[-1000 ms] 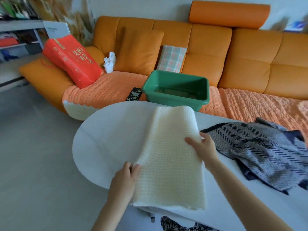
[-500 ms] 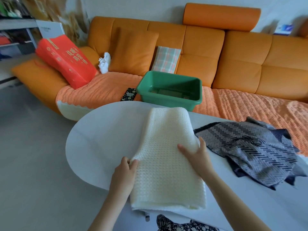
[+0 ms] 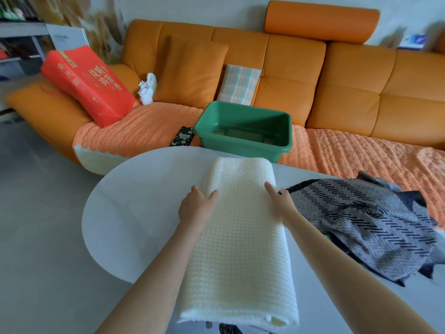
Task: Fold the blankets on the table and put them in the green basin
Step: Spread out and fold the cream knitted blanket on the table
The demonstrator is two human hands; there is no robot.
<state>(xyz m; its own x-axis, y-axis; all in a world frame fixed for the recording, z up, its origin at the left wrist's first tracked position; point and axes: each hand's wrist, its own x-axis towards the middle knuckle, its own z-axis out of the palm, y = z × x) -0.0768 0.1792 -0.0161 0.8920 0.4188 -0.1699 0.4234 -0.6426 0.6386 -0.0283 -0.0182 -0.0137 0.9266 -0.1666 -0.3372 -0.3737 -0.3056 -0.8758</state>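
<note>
White table point(image 3: 134, 213) before an orange sofa point(image 3: 349, 75): a cream blanket point(image 3: 240, 237), folded long from six to twelve o'clock, is seemingly pinched at both side edges by left hand point(image 3: 196, 208) and right hand point(image 3: 280, 201); the green basin point(image 3: 240, 147) is seen at twelve.

Green basin point(image 3: 231, 144): lower front wall hidden behind table point(image 3: 134, 213) rim; items on its floor too dim to identify. Grey patterned blanket point(image 3: 361, 225) cut off by right frame edge. Left hand point(image 3: 196, 208), right hand point(image 3: 280, 203): most fingers hidden; hold on cream blanket point(image 3: 240, 237) undeterminable.
</note>
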